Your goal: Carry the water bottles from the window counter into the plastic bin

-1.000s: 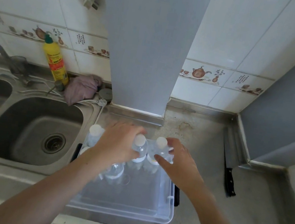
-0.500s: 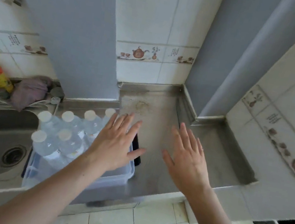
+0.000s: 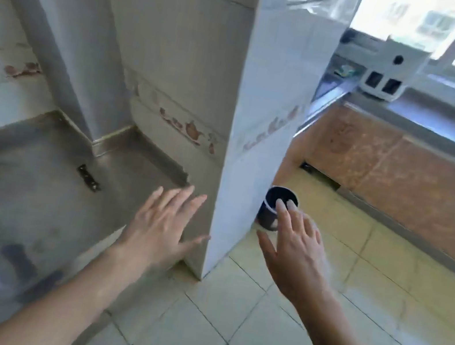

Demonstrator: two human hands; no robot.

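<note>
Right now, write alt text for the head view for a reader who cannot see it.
Two empty, open hands, the left hand and the right hand, reach forward past a white tiled pillar. A steel counter lies at left; a yellow tiled floor with a dark pot and a bright window lie at right.

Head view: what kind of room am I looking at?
Probably a home kitchen: a stainless steel counter set against tiled walls with a teapot-pattern border, and a window over a second counter.

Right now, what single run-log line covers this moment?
phase: between loads | left hand: open, empty | right hand: open, empty | bottles, bin: out of view | ahead: tiled pillar, window counter, dark cup on floor
</note>
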